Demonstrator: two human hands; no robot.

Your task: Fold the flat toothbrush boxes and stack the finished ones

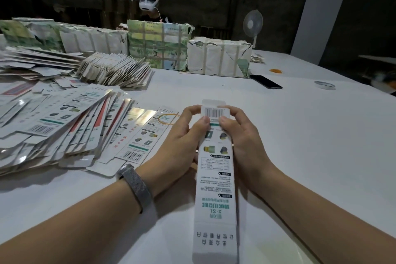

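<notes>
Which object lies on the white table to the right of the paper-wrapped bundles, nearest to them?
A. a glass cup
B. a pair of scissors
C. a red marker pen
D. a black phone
D: a flat black phone lies on the white table just right of the taped paper-wrapped bundles; farther right are only a roll of tape and a small orange item.

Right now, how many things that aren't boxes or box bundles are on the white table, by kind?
Phone: 1
Tape roll: 1
Rubber band: 1
Orange disc: 1
Total: 4
</notes>
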